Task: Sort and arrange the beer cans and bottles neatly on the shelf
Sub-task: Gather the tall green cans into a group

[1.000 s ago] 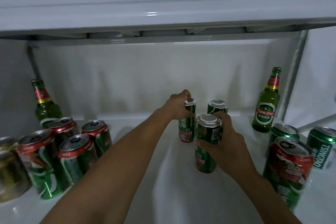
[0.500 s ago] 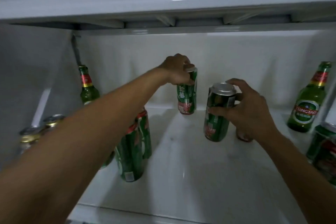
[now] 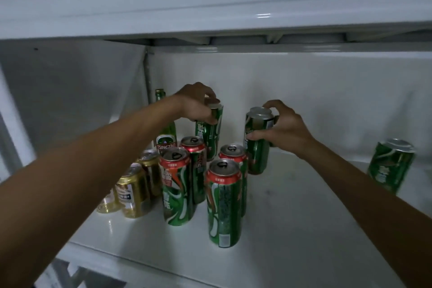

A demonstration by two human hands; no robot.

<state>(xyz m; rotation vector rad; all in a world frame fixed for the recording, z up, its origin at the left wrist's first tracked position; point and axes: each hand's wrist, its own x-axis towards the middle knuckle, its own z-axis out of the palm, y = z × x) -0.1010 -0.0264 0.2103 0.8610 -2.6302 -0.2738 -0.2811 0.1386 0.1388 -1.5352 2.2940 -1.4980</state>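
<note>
**Both hands on green cans at the back of the shelf**

Nearest the front edge of the white shelf (image 3: 292,229) stands a tall green can with a red rim (image 3: 225,203), upright, tab end up. Just left of it is a second red-rimmed green can (image 3: 176,186), also upright. Further left, a gold can (image 3: 133,190) stands close to the edge, with a second gold can (image 3: 149,172) behind it; my left forearm crosses in front and hides the area beside them.

One row back are two more red-rimmed cans: one (image 3: 196,159) behind the left front can, one (image 3: 233,154) behind the nearest can. The four make a loose two-by-two block, neighbours near or touching; exact contact cannot be judged.

Behind that block, my right hand (image 3: 284,128) grasps a green can with a plain silver top (image 3: 257,140). Fingers curl over its rim from the right, thumb lies across the front of the body. Whether its base rests on the shelf I cannot tell, since the can in front covers it.

To its left, my left hand (image 3: 196,104) grips another silver-topped green can (image 3: 210,131) from above, fingers wrapped round the rim. Its base is likewise hidden.

A green glass bottle (image 3: 164,133) stands upright at the far left, near the corner post, partly behind my left wrist.

Well apart on the right, a lone green can (image 3: 391,166) stands near the back wall, looking tilted in the wide-angle view.
</note>
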